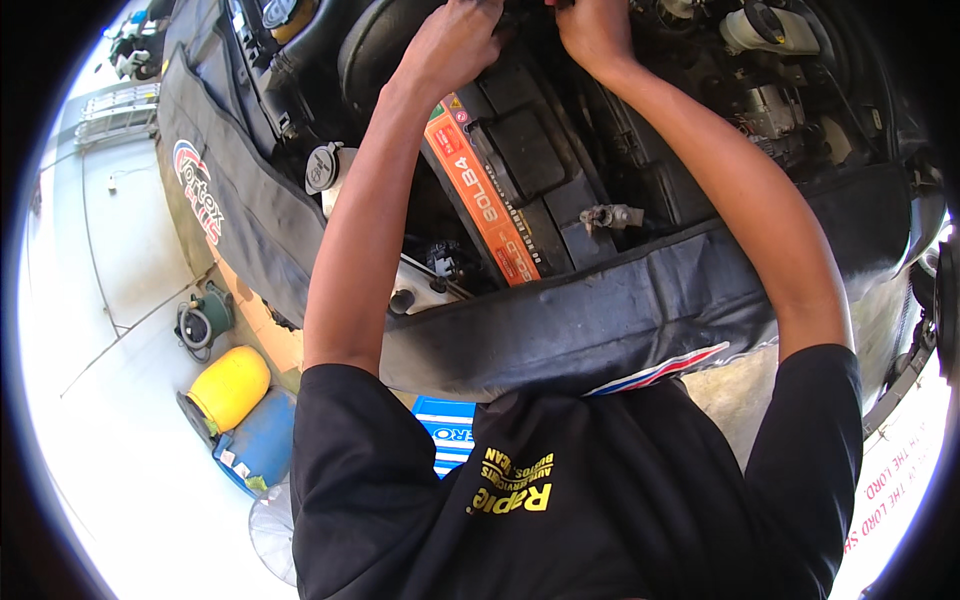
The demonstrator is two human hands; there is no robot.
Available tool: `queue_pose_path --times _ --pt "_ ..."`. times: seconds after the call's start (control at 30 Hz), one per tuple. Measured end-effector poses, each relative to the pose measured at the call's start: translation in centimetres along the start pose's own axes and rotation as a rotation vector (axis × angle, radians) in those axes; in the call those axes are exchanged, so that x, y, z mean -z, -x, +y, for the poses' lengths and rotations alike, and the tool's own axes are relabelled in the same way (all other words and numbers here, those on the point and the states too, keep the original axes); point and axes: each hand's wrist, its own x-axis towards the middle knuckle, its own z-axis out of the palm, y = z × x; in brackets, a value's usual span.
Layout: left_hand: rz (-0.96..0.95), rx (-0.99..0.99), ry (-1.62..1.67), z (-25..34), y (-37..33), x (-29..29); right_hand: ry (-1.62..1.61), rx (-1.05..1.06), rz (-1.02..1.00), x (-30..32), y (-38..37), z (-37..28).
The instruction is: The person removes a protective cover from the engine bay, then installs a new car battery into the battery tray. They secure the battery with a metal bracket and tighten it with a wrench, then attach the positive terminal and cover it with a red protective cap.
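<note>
Both arms reach forward over an open engine bay, to the far edge of the head view. My left hand (462, 42) is closed, its fingers curled around something cut off by the upper edge. My right hand (597, 32) sits a little to its right, fingers bent inward; a small red bit shows by its fingertips. What either hand grips is hidden. Between my forearms lies a car battery (522, 150) with an orange label strip. A metal terminal clamp (612, 216) rests at its near right corner.
Black fender covers (240, 190) drape the car's left side and front edge. A white tank (338, 185) with a round cap is beside my left forearm. Another pale reservoir (770, 30) is at far right. Yellow (230, 388) and blue drums (262, 435) stand on the floor at left.
</note>
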Motion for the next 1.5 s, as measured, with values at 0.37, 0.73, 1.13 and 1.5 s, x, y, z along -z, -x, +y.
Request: queue_pose_path --times 0.37,0.73,1.13,1.5 --pt "0.117 0.007 0.128 1.3 0.0 0.7 -0.238 -0.028 -0.371 3.0 0.3 0.1" --pt "0.098 0.067 0.152 2.5 0.2 1.5 -0.350 -0.200 -0.395 3.0 -0.8 -1.5" --pt "0.252 0.001 0.095 2.0 0.4 0.2 -0.103 -0.027 -0.239 1.6 -0.6 -1.4" --pt "0.400 0.852 1.131 18.3 1.4 -0.2 -0.123 -0.124 -0.342 -1.0 -1.9 2.0"
